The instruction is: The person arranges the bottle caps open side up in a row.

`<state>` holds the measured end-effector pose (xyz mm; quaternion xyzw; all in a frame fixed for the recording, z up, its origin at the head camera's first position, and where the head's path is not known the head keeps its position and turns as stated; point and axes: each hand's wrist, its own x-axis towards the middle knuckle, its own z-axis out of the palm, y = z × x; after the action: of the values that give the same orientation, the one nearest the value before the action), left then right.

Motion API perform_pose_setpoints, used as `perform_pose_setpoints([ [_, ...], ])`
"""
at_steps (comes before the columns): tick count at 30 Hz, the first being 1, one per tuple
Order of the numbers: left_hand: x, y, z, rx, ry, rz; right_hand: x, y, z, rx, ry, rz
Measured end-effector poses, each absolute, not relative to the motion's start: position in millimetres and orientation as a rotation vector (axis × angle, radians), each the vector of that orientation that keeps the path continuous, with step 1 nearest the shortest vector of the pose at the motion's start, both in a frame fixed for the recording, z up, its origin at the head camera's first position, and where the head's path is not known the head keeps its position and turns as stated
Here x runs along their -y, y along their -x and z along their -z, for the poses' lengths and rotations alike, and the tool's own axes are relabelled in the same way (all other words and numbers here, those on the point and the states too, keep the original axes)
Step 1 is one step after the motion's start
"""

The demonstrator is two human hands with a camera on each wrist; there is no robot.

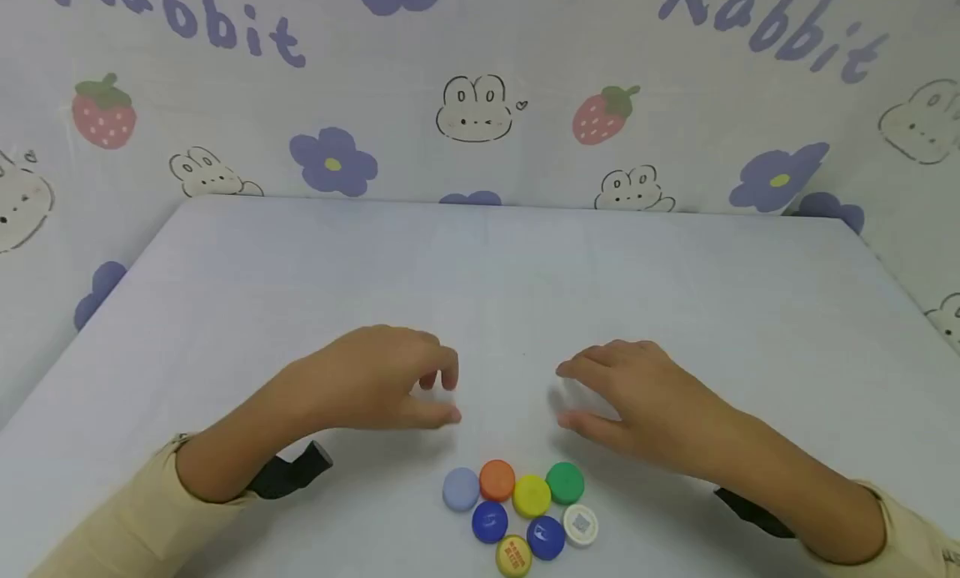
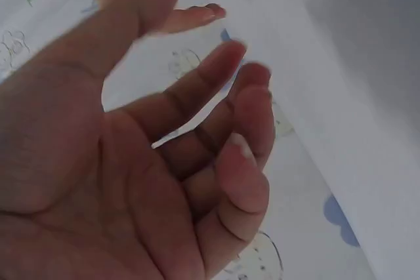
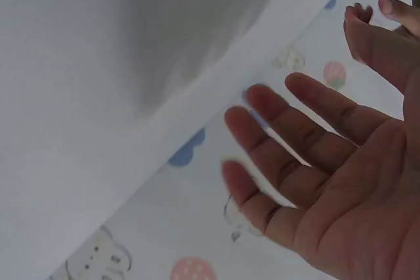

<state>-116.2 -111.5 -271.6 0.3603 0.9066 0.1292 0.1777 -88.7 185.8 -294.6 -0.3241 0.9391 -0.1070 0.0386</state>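
Several bottle caps lie flat in a cluster at the near middle of the table in the head view: a light blue cap, an orange cap, a yellow cap, a green cap, a white cap with a square code, two dark blue caps and a gold-yellow cap with red print. Beyond them to the left, my left hand hovers with loosely bent fingers and holds nothing. My right hand hovers beyond them to the right, fingers spread and relaxed. In both wrist views the palms are bare.
The white table ends at a patterned curtain with rabbits, strawberries and flowers, which also runs along both sides. Black straps show at the wrists, below beige sleeves.
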Motion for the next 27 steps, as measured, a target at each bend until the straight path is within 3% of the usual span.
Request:
perform_pose_setpoints([
  [13, 87, 86, 290, -2.461, -1.048, -0.148, -137, 61, 312, -2.804, 1.798, 0.392],
  [27, 94, 84, 310, -2.433, -1.071, -0.381, -102, 55, 318, -2.774, 1.787, 0.206],
])
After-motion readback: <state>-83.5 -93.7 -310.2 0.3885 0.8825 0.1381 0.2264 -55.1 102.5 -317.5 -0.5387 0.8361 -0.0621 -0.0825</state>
